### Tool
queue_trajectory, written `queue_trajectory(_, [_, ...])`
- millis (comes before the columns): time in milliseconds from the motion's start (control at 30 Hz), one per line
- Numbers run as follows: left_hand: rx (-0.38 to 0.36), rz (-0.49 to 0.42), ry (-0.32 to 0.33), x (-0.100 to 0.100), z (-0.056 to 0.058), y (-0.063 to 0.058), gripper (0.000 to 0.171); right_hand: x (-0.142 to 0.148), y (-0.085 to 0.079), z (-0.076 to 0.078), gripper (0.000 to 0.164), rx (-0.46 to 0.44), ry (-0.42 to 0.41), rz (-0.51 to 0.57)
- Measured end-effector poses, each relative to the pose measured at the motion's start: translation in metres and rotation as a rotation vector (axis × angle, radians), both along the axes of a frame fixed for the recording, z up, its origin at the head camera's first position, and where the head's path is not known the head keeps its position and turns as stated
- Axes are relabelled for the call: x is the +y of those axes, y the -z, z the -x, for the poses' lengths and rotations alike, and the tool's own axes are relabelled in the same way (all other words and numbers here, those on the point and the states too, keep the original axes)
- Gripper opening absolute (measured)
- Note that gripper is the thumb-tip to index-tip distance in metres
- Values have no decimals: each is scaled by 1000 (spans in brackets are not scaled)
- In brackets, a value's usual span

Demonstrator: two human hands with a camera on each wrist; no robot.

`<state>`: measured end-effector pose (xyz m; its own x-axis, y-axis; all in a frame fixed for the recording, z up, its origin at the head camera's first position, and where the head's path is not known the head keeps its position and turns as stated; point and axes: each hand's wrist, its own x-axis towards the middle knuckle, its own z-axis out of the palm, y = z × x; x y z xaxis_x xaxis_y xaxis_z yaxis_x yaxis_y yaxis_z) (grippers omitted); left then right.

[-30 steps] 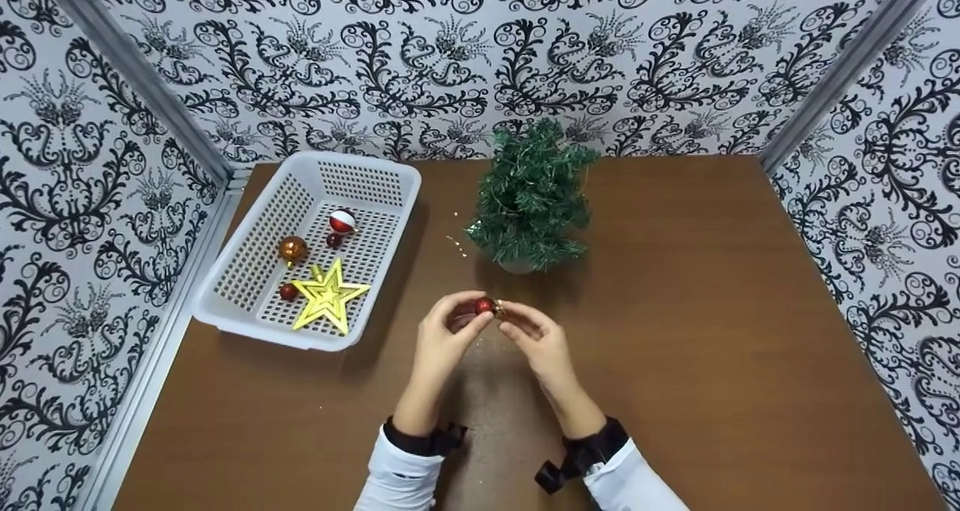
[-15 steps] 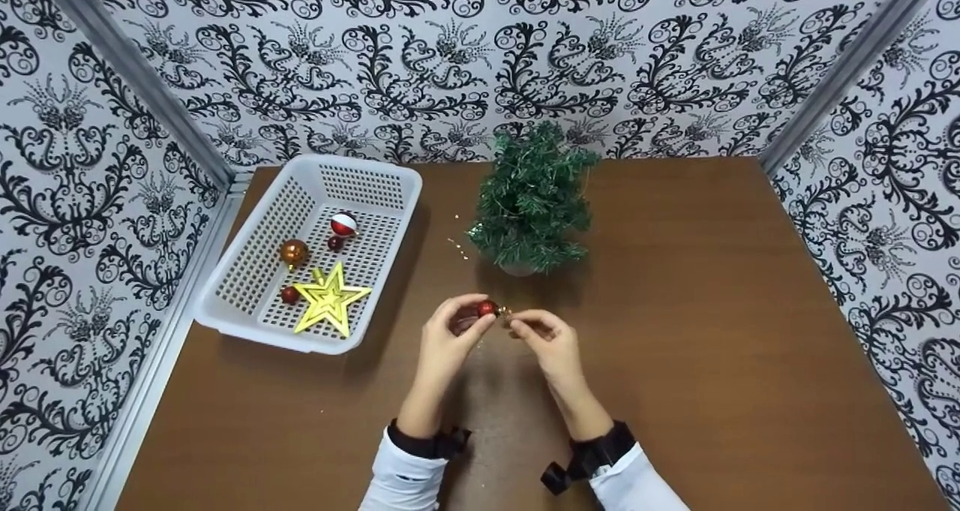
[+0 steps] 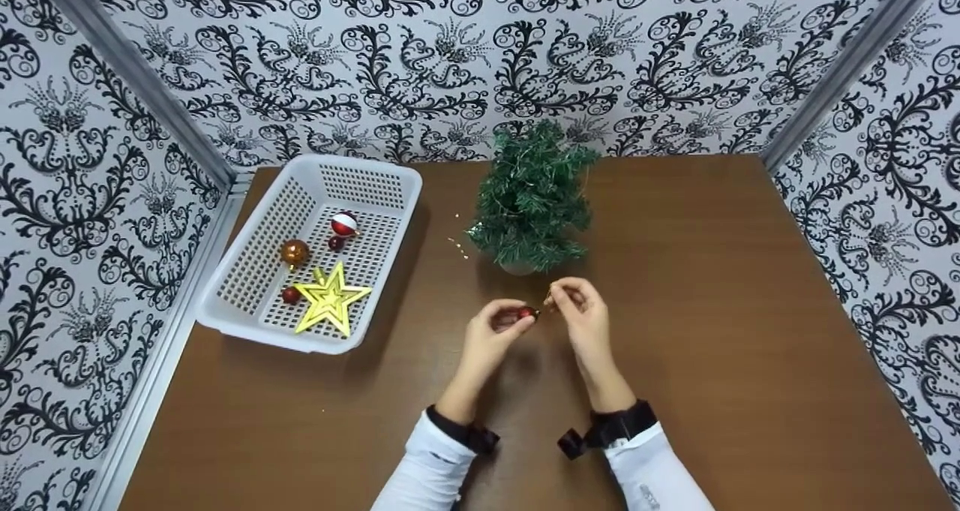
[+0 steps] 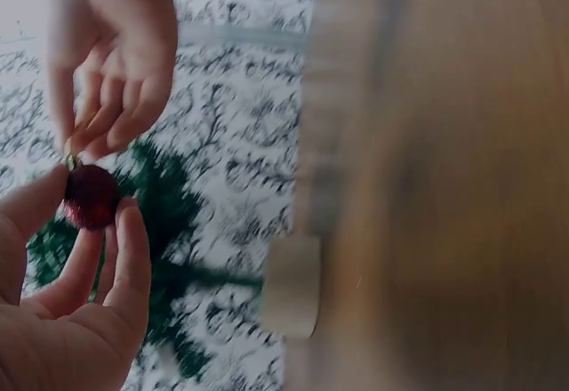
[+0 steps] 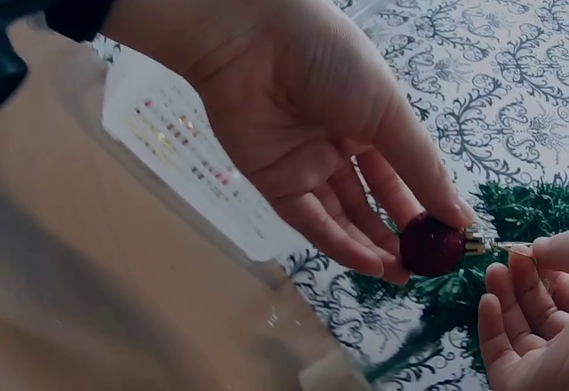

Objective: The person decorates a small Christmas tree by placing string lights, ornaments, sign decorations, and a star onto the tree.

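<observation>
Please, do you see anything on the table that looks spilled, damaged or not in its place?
Possibly: shiny gold specks lie on the brown table, left of the artificial Christmas tree. They look stray, like fallen glitter, though too small to identify. Nothing looks broken.

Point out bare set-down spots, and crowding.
Bare: table right of the tree and right hand; in front of the basket, left of the left hand, bar a speck. Crowded: between hands, at the held bauble; the basket's middle and front, with star and ornaments.
</observation>
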<state>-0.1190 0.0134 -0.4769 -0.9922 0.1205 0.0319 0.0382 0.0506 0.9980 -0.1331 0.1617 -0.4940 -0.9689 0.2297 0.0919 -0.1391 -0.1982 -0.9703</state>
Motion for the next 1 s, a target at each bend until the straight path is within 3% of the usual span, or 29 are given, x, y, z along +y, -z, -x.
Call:
queue_trajectory(200, [-71,-88,-23,18,14,4,28,8,-26,12,14,112,64,-300])
queue_trajectory(333, [-119,-183,-53,29,28,17,29,17,-21,30,14,221,126,-565])
queue_trajectory(433, [-154,-269,-57,36,37,31,30,25,-13,45,12,299,139,-686])
queue_trajectory(600, [-217,-374,-42,42,46,37,28,30,-18,56,9,358,117,-788])
queue_trajectory(1000, [-231,-365,-56,46,59,42,27,34,-25,65,10,334,33,-919])
